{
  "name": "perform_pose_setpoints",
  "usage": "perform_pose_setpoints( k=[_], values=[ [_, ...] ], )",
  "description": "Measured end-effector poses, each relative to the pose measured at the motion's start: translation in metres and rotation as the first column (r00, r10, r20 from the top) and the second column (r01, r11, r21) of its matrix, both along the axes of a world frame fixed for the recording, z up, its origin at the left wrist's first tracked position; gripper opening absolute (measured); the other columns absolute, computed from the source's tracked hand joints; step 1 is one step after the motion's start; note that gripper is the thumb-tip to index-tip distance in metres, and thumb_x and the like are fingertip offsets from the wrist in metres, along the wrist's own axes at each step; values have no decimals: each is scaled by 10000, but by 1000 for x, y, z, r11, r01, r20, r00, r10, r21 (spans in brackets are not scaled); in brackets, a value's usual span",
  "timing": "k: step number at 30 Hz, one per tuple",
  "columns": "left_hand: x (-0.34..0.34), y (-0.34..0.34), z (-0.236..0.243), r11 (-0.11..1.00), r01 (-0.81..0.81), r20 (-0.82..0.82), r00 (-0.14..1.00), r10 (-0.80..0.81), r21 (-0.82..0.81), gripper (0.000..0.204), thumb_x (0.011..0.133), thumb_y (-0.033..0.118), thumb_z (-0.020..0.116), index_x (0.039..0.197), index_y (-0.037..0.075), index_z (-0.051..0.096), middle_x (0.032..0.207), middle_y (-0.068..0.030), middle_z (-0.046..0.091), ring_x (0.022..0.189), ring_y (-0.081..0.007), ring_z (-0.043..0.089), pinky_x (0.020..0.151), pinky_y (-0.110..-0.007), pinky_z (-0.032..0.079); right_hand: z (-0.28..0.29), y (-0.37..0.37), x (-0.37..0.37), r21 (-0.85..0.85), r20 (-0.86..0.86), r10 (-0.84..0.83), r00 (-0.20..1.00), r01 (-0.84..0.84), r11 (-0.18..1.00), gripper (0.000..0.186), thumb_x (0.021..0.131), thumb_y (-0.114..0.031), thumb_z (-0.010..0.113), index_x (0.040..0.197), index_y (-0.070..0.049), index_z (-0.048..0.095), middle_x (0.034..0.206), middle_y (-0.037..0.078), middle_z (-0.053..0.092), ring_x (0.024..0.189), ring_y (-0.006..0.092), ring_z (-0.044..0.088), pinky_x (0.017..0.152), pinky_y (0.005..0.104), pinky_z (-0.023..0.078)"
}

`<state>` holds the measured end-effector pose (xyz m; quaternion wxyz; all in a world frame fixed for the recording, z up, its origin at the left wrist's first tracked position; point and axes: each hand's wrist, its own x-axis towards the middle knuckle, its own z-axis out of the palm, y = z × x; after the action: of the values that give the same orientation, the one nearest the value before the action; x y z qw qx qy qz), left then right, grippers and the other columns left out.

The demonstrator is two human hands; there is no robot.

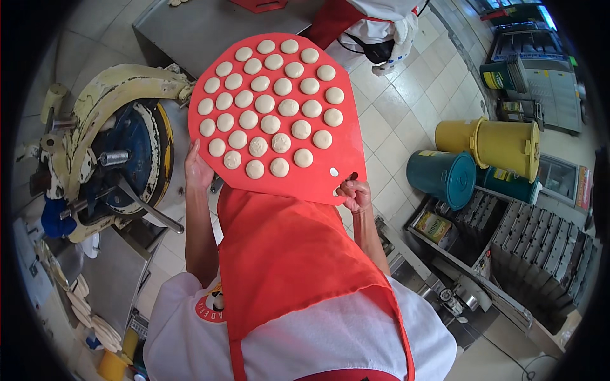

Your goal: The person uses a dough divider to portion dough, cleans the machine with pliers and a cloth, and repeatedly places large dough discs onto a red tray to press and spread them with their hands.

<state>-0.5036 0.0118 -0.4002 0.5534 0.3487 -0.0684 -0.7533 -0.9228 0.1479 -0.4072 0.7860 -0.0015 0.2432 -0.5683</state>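
A large red board [305, 185], rounded at its far end, is held out in front of my red apron. Several small round pale dough balls [265, 103] lie over it in loose rows, each apart from the others. A few near the close side look rougher on top. My left hand [198, 167] grips the board's left edge; its fingers are partly hidden under it. At the near right corner, my right hand [356, 195] is closed around the board by its cut-out holes.
Left stands a cream and blue machine [127, 152] with a jutting metal lever [152, 206]. A metal table [171, 32] and a co-worker in white and red [381, 32] are beyond the board. Right are yellow buckets [508, 146], a green lidded bucket [438, 178] and metal pans [540, 241].
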Motion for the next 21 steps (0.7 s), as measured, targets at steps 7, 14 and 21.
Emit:
perform_pose_setpoints(
  k=[7, 14, 21],
  values=[
    [-1, -86, -36, 995, 87, 280, 955, -95, 39, 523, 955, 230, 617, 1408, 44, 432, 1388, -93, 528, 1282, -219, 504, 1092, -419, 397, -36, -43, 22, 32, 37, -59, 998, 58, 998, 121, 875, 20, 508, 866, -54, 603, 576, -15, 460, 517, 96, 407, 606, 284, 398],
    [8, -102, -56, 934, 291, 824, 462, -328, 209, 519, 909, 305, 688, 1309, 11, 538, 1389, -150, 535, 1248, -221, 538, 1035, -397, 429, -59, -61, 59, 154, 35, -166, 986, 158, 975, 106, 841, 49, 485, 843, -44, 538, 588, -6, 432, 526, 102, 392, 586, 282, 370],
    [-88, -125, 20, 822, 553, 983, 180, 45, -139, 245, 833, 144, 734, 1030, 3, 701, 893, -145, 700, 827, -253, 688, 777, -384, 540, -48, -71, 81, 324, 38, -246, 969, 221, 920, 112, 793, 73, 464, 825, -34, 465, 589, 17, 396, 529, 136, 396, 634, 313, 421]
  ],
)
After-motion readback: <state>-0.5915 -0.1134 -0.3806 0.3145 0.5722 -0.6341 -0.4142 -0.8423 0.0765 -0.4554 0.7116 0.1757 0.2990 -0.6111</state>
